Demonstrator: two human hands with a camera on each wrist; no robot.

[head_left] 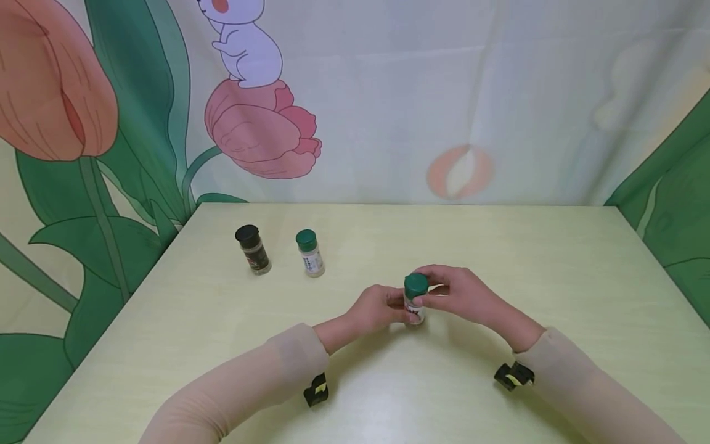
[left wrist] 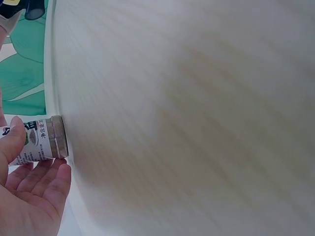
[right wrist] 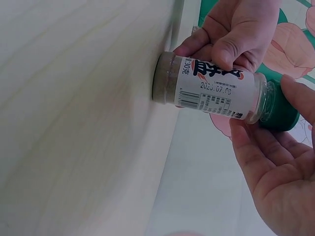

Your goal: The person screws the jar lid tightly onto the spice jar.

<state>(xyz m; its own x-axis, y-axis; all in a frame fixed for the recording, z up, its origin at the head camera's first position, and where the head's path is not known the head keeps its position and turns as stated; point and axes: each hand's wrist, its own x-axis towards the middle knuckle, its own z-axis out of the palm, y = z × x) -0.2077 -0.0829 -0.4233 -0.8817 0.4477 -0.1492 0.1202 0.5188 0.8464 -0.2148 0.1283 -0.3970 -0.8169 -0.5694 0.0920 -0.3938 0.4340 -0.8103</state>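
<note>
A glass spice jar with a white printed label and a green cap stands upright at the middle of the table. My left hand grips the lower body of the jar between thumb and fingers. Up at the cap, my right hand pinches it from the right side. In the right wrist view, brownish powder shows at the jar's base, and the green cap sits on the glass neck. The left wrist view shows the jar's label and bottom in the left hand, with the cap out of frame.
Farther back on the left stand a black-capped spice jar and another green-capped spice jar, a little apart. The pale table ends at a printed curtain. Each wrist carries a small black device.
</note>
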